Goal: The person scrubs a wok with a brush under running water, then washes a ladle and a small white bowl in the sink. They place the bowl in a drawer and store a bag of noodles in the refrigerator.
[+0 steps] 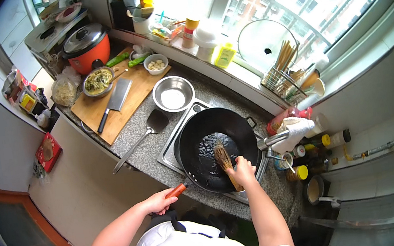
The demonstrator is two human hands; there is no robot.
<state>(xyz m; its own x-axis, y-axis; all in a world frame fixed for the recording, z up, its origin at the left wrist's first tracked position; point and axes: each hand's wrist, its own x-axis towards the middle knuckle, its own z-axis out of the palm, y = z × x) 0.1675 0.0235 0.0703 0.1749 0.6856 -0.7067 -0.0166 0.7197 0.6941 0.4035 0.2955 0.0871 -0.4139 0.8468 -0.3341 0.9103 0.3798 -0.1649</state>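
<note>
A black wok (191, 135) with some water in its bottom sits on a metal gas stove (167, 156). My left hand (160, 202) is wrapped around the wok's reddish wooden handle (176, 190). Inside the wok, a bundled-bristle wok brush (223, 156) points its splayed tips at the wet bottom. My right hand (243, 172) grips the brush by its bound end, over the near right side of the wok. The stove's burner is hidden beneath the wok.
Left of the stove lie a steel wok spatula (157, 121), a steel bowl (174, 93) and a cutting board (114, 125) bearing a cleaver (120, 95). A faucet (273, 140) draped with a cloth (292, 134) stands close by on the right, beside several seasoning jars (297, 173).
</note>
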